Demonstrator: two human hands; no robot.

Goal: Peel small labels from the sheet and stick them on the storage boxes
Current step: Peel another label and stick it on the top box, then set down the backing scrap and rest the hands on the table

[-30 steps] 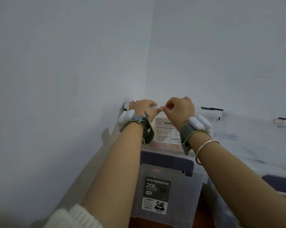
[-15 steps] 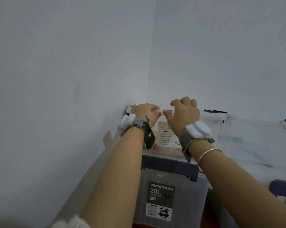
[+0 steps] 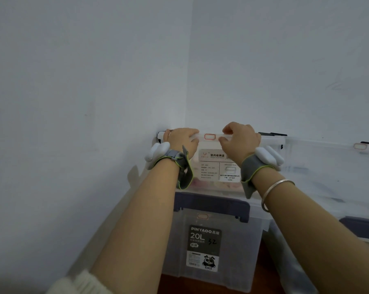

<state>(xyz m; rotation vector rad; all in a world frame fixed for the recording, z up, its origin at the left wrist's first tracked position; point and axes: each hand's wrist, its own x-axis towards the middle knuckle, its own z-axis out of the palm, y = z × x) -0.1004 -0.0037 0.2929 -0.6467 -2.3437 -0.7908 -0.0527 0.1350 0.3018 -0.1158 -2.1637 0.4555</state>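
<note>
1. Head view: our right hand (image 3: 241, 139), which pinched the label (image 3: 210, 136) a second ago, has slid aside, so the label now sits stuck on the top box's lid rim (image 3: 272, 142), between our hands; this box looks done.
2. Right fingers curl over the rim just right of the label, thumb beneath, gripping the rim.
3. Left hand (image 3: 182, 140) grips the rim left of the label.
4. Lower box (image 3: 234, 251) already carries a label; no sheet is visible.

The lower storage box (image 3: 213, 247) carries a dark label (image 3: 204, 249) reading "PINYAOO 20L", with handwritten 32.
</note>
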